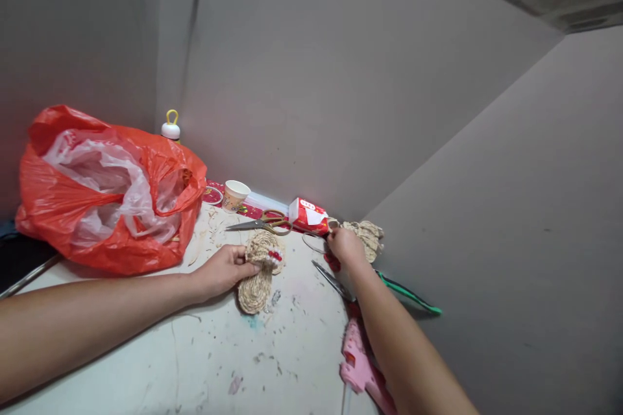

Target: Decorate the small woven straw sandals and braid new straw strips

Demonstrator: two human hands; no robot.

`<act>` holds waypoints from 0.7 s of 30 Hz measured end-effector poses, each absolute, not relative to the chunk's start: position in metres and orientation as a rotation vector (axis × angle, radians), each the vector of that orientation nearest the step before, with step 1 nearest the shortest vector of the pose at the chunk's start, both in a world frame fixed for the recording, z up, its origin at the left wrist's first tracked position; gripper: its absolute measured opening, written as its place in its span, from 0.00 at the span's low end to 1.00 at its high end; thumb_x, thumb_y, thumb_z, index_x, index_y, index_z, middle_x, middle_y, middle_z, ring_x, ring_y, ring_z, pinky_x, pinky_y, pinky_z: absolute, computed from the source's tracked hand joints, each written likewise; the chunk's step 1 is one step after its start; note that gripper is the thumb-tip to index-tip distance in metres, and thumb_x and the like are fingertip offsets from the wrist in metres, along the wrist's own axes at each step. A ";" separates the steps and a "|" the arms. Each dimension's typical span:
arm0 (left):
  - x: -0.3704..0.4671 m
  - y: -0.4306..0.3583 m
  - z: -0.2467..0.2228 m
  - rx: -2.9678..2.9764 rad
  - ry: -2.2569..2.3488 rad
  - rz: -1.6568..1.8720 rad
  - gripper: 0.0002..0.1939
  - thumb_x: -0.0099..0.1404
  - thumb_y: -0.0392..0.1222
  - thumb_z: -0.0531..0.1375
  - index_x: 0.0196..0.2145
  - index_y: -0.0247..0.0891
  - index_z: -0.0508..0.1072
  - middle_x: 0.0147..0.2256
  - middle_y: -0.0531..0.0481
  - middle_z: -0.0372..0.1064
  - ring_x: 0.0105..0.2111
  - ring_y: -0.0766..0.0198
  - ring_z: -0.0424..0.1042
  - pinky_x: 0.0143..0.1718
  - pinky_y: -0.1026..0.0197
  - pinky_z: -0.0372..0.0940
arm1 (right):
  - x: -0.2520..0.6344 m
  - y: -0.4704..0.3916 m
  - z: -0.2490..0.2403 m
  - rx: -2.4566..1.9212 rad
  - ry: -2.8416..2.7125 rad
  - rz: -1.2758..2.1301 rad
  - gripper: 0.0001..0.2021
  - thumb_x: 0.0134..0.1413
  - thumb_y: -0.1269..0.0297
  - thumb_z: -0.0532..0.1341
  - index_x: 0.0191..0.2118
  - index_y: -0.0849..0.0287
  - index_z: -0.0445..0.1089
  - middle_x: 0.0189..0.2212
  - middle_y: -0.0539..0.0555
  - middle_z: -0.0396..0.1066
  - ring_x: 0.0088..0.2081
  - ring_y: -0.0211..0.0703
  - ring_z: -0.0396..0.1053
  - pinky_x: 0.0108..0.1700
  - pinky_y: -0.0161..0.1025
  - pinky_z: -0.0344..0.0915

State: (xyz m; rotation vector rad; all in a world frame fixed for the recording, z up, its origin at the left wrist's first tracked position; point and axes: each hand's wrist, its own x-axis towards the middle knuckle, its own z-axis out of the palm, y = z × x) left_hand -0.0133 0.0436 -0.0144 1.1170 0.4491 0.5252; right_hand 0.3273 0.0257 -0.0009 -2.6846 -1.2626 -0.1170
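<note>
I have the tan, sandal-shaped straw piece [254, 292] at the middle of the paint-flecked white table [195, 363], its left side pinched in my left hand [224, 270]. I judge its coiled body formed and its red-and-white bead trim [275, 255] in place; whether anything is left to add, I can't tell from here. My right hand [348, 246] is at the far right corner, just beside a tan straw bundle [372, 237]; whether it grips anything is hidden. The pink plastic glue gun [357, 353] lies along the right edge.
</note>
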 end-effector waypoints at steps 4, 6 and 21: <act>-0.013 0.045 -0.017 1.109 0.441 0.524 0.19 0.50 0.46 0.67 0.38 0.32 0.73 0.31 0.49 0.75 0.30 0.63 0.72 0.36 0.60 0.64 | 0.326 0.002 0.021 -2.605 -1.206 -0.315 0.14 0.60 0.58 0.58 0.43 0.63 0.70 0.40 0.58 0.72 0.38 0.44 0.71 0.40 0.44 0.69; -0.014 0.046 -0.015 1.171 0.429 0.541 0.19 0.51 0.45 0.66 0.39 0.32 0.72 0.32 0.49 0.74 0.31 0.62 0.72 0.36 0.60 0.64 | 0.315 -0.015 0.033 -2.497 -1.229 -0.440 0.16 0.60 0.56 0.55 0.36 0.65 0.73 0.32 0.60 0.74 0.32 0.45 0.71 0.35 0.41 0.67; -0.025 0.021 0.025 1.329 0.442 0.837 0.35 0.56 0.47 0.65 0.58 0.35 0.61 0.54 0.37 0.64 0.54 0.54 0.63 0.54 0.54 0.59 | 0.145 -0.087 0.030 -1.508 -2.036 -1.047 0.12 0.56 0.72 0.58 0.46 0.61 0.68 0.34 0.59 0.75 0.35 0.45 0.73 0.36 0.38 0.68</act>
